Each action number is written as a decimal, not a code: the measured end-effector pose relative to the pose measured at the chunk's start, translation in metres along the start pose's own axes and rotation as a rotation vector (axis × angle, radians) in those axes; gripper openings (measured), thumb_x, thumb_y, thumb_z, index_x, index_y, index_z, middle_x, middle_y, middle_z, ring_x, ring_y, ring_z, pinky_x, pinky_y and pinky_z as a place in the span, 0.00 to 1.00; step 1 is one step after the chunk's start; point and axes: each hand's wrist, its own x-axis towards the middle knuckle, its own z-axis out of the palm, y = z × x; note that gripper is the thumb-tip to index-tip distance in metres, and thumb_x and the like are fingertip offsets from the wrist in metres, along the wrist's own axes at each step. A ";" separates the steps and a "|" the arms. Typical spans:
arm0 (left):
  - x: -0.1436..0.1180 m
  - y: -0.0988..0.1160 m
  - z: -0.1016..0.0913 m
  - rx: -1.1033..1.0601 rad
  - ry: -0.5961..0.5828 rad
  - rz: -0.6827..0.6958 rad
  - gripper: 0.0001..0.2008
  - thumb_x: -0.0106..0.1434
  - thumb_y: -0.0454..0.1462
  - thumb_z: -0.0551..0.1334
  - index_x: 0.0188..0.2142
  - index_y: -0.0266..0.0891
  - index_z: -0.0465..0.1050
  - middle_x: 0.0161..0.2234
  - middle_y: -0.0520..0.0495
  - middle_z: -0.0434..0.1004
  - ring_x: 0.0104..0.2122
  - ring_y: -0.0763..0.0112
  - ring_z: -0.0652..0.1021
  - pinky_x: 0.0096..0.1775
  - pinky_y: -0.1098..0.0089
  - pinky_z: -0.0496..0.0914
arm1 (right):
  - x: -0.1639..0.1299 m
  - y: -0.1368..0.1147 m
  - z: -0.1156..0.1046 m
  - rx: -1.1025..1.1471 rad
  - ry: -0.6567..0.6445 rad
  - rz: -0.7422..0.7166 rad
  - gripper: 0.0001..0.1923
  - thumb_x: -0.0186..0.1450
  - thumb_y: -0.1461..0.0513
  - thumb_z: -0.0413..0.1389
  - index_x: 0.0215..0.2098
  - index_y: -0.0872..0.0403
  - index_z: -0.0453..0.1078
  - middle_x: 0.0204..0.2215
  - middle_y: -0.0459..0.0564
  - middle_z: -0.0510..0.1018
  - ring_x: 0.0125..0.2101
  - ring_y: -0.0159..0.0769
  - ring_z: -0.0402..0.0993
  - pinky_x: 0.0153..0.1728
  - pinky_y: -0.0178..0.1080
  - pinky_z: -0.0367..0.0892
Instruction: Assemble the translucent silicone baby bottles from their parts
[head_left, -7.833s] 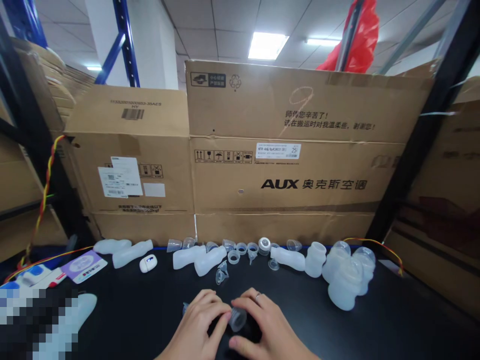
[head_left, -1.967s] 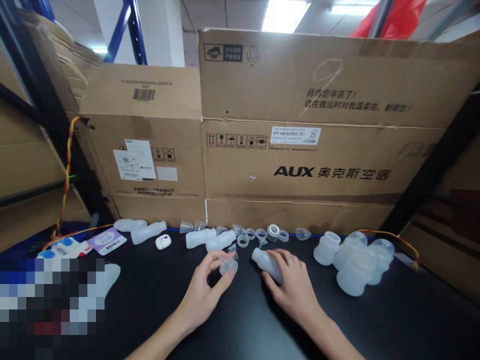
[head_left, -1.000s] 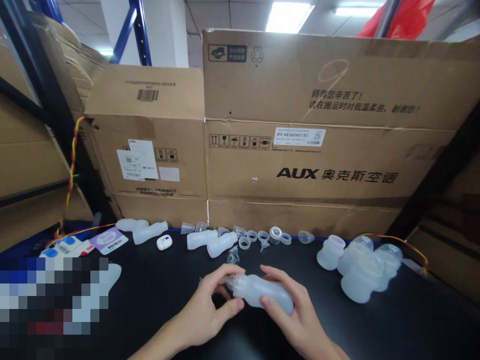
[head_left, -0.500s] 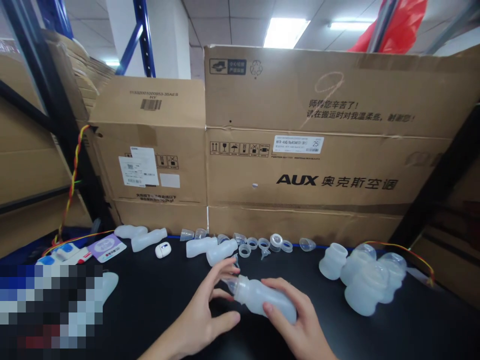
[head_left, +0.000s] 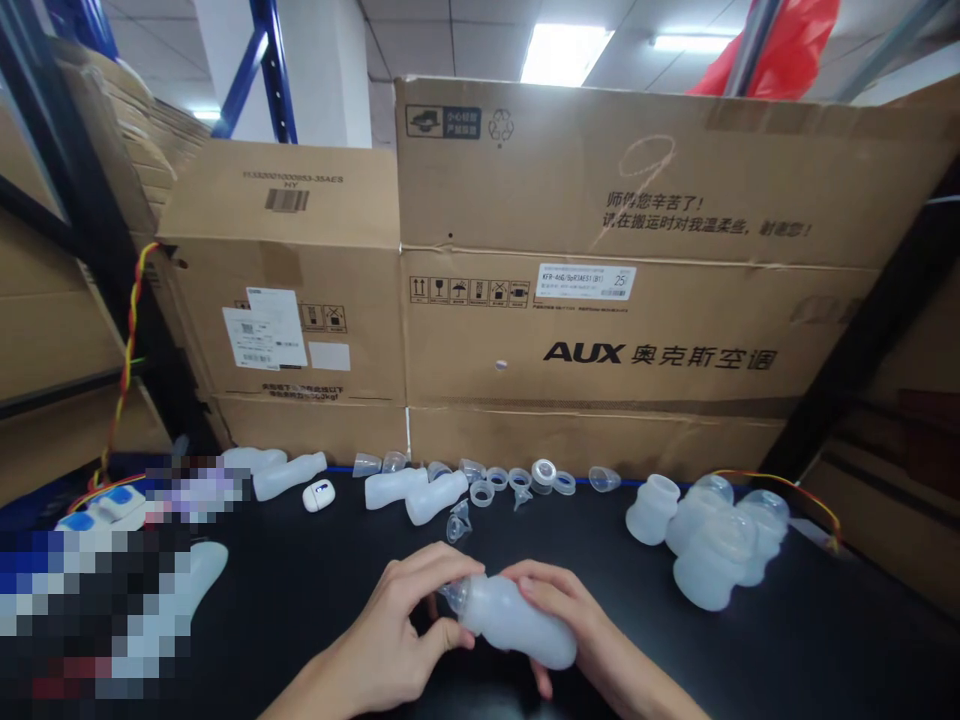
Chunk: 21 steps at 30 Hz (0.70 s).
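The right hand (head_left: 559, 610) is closed around the body of a translucent white, soft-looking plastic bottle (head_left: 517, 625), held just above the black worktop (head_left: 315, 590) in front of the person. The bottle's long axis runs from lower right to upper left, with the neck end pointing toward the left hand (head_left: 409, 625). The left hand is partly closed: its fingertips (head_left: 450, 572) pinch a small clear plastic fitting (head_left: 454, 594) that sits at the bottle's neck; whether the fitting is fully seated cannot be determined. The left hand is therefore the nearer one to the neck, and the right hand covers the base end.

Further back on the worktop lie more translucent bottles (head_left: 409, 490), a row of small clear rings and caps (head_left: 525, 478), and a cluster of wider translucent cups (head_left: 712, 540), all in front of brown cardboard boxes (head_left: 600, 300).
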 end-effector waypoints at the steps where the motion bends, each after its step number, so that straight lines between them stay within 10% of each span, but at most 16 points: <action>1: 0.000 0.001 0.000 0.036 -0.005 0.012 0.20 0.61 0.31 0.70 0.53 0.49 0.81 0.46 0.44 0.83 0.38 0.63 0.80 0.44 0.65 0.72 | 0.001 -0.001 0.000 0.061 -0.061 0.042 0.28 0.67 0.43 0.59 0.49 0.60 0.76 0.34 0.57 0.83 0.27 0.38 0.81 0.16 0.28 0.67; 6: -0.001 0.004 0.000 0.098 -0.011 0.067 0.25 0.60 0.28 0.69 0.54 0.54 0.81 0.49 0.46 0.84 0.43 0.59 0.83 0.50 0.63 0.71 | 0.002 0.000 -0.002 0.184 -0.215 0.227 0.31 0.70 0.42 0.53 0.49 0.62 0.74 0.27 0.58 0.83 0.13 0.30 0.71 0.13 0.27 0.63; 14: 0.005 -0.026 0.003 0.079 0.311 0.035 0.27 0.63 0.35 0.71 0.62 0.53 0.74 0.49 0.46 0.84 0.36 0.65 0.82 0.38 0.67 0.76 | -0.004 -0.012 0.010 0.114 -0.110 0.027 0.30 0.72 0.42 0.57 0.57 0.58 0.74 0.42 0.59 0.85 0.40 0.37 0.81 0.39 0.34 0.70; 21: 0.007 -0.028 0.002 0.032 0.302 0.034 0.23 0.65 0.38 0.70 0.59 0.51 0.76 0.48 0.45 0.83 0.36 0.65 0.82 0.35 0.68 0.76 | -0.003 -0.004 0.007 0.129 -0.132 0.005 0.34 0.66 0.41 0.64 0.59 0.54 0.73 0.48 0.58 0.83 0.49 0.45 0.80 0.46 0.39 0.69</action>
